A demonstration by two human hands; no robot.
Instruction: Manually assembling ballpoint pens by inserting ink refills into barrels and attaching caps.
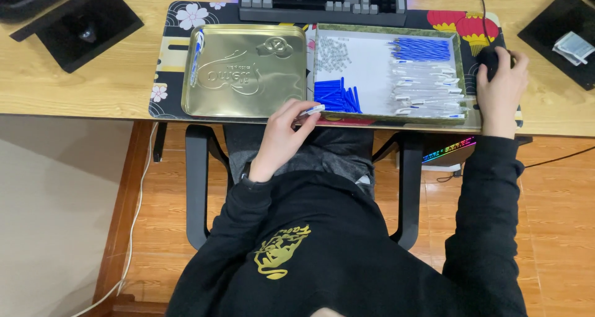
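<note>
Now pen (312, 110) in left hand (280, 138), right hand (501, 88) on mouse (488, 59).

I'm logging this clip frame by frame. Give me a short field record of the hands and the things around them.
Left hand: holds a pen at the desk edge
Right hand: rests on a black mouse
Box tray: blue caps, clear barrels, blue refills, small clear parts
Gold tin lid: finished pens along its left edge
Behind: keyboard
</note>
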